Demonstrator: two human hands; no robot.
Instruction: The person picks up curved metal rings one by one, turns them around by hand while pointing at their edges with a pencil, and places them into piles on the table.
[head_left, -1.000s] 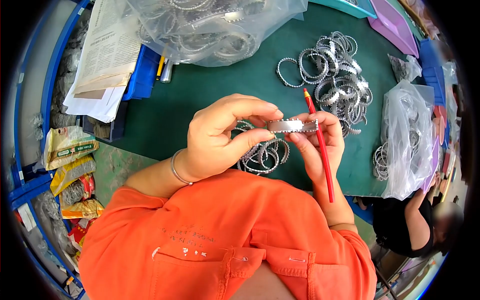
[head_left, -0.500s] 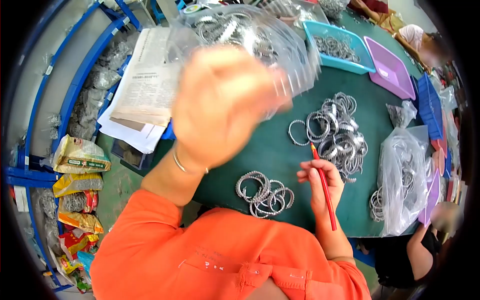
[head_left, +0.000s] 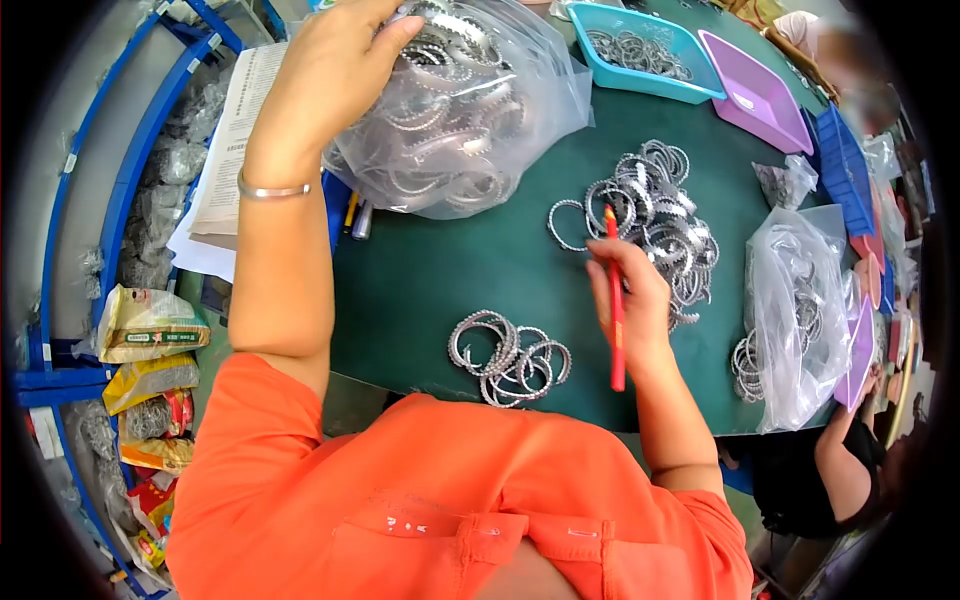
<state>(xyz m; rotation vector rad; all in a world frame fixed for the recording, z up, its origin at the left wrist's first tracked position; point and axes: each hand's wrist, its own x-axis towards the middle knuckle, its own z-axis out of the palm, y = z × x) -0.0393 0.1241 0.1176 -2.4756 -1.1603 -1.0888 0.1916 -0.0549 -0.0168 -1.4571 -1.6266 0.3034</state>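
Observation:
My left hand is at the opening of a clear plastic bag full of silvery toothed rings, at the upper left of the green table. Its thumb and fingers are apart at the bag's edge; part of the fingers runs out of view at the top. A red pencil is gripped in my right hand, its tip pointing up. Just beyond that hand lies a large pile of rings. A smaller group of rings lies near the table's front edge.
A turquoise tray of rings and a purple tray stand at the back. Another clear bag lies on the right. Papers are at the left, beside blue shelves. Other people are partly visible on the right.
A ring was between both my hands one second ago; neither hand shows it now. My left hand has moved up and left to the bag. My right hand still holds the pencil.

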